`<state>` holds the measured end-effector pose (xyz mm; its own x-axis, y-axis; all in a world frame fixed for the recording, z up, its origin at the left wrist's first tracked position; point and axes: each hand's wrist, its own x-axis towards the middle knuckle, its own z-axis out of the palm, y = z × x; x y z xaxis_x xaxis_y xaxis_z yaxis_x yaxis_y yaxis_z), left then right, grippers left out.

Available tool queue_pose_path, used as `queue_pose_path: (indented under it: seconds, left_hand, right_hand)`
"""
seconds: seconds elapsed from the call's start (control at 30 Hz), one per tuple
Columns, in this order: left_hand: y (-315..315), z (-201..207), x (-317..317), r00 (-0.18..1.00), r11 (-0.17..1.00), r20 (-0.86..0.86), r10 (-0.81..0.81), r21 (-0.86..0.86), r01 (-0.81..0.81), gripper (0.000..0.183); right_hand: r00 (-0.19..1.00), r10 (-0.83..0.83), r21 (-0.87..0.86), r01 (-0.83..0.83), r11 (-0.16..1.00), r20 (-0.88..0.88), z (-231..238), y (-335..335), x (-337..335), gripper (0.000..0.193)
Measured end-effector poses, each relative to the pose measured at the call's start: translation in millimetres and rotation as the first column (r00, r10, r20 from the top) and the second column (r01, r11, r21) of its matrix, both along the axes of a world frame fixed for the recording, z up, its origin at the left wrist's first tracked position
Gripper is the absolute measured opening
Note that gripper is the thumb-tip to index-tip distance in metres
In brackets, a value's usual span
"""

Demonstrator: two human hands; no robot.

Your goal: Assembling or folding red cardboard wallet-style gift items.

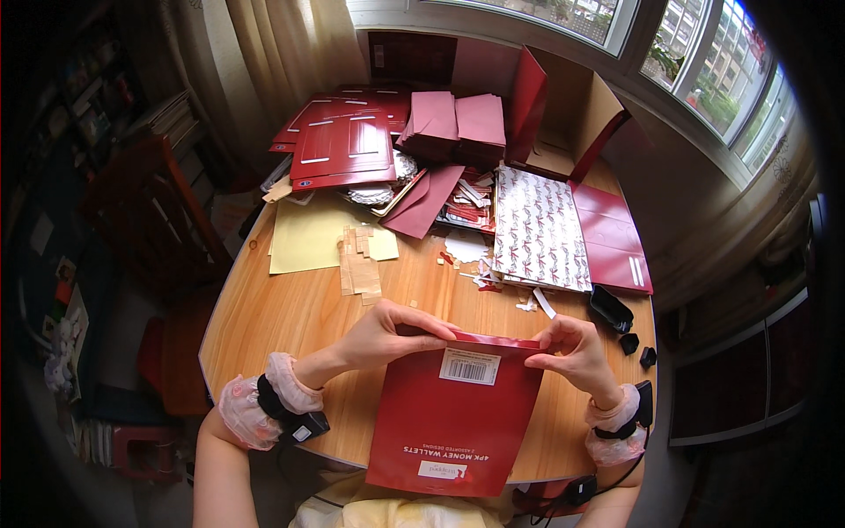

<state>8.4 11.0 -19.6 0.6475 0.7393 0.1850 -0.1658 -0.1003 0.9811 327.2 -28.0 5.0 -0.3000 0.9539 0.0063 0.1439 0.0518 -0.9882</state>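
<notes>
A flat red card packet (449,414) with a white barcode label and upside-down print stands at the table's near edge, its lower end toward my body. My left hand (396,333) pinches the left part of its far edge, where a narrow strip is folded. At the right corner of that same edge, my right hand (574,354) grips it between thumb and fingers. Whether anything is inside the packet cannot be seen.
Beyond my hands on the wooden table (255,326) lie tan tape strips (358,264), yellow paper (304,233), red card sheets (343,141), stacked pink envelopes (480,123) and a patterned packet (541,229). An open cardboard box (563,123) stands far right; a black tray (610,308) lies nearer.
</notes>
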Motion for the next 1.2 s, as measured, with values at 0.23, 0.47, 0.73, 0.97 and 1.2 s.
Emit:
queue_pose_path:
  seconds: [0.23, 0.47, 0.73, 0.97, 1.2]
  left_hand:
    - [1, -1, 0, 1.0, 1.0, 0.005, 0.002, 0.014, -0.002, 0.017]
    - [0, 1, 1, 1.0, 0.999, -0.006, 0.029, 0.034, -0.029, 0.017]
    - [-7, 8, 4, 0.984, 0.978, -0.037, 0.176, -0.11, -0.18, 0.019]
    - [-6, 3, 1, 0.984, 0.987, -0.115, 0.139, -0.07, -0.148, 0.021]
    - [-5, 3, -1, 0.983, 0.989, -0.108, 0.146, 0.039, -0.142, 0.018]
  right_hand:
    - [0.999, 0.009, 0.031, -0.011, 0.999, 0.046, -3, -1, -4, 0.016]
    - [0.987, -0.041, 0.117, 0.023, 0.993, 0.155, 2, -4, -2, 0.01]
    - [0.984, -0.089, 0.128, 0.069, 0.989, 0.156, 6, -10, -12, 0.008]
    - [0.97, -0.12, 0.148, 0.089, 0.985, 0.212, 4, -13, -14, 0.008]
    - [0.974, -0.114, 0.149, 0.086, 0.985, 0.195, 0, -10, -13, 0.008]
